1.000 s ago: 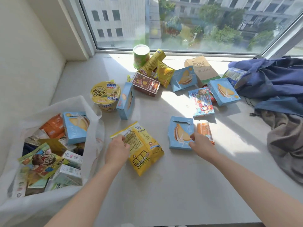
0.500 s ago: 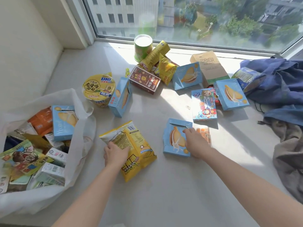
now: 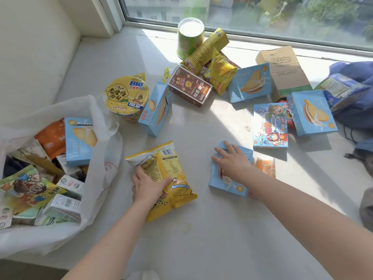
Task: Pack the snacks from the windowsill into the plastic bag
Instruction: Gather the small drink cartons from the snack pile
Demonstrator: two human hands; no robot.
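The white sill (image 3: 212, 239) is bright with sun. A window (image 3: 262, 13) runs along the top and a wall (image 3: 30, 47) stands at upper left. Snacks (image 3: 189, 87) lie spread in the upper middle. The plastic bag (image 3: 105, 190) sits open at lower left with snacks inside. The left hand (image 3: 148, 184) grips a yellow pack (image 3: 175, 178) just right of the bag. The right hand (image 3: 232, 162) lies flat, fingers wide, on a blue box (image 3: 226, 186) in the middle.

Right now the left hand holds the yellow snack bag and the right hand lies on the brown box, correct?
No. The head view shows the right hand on a light blue box; the brown box lies farther back. The left hand does hold the yellow snack bag.
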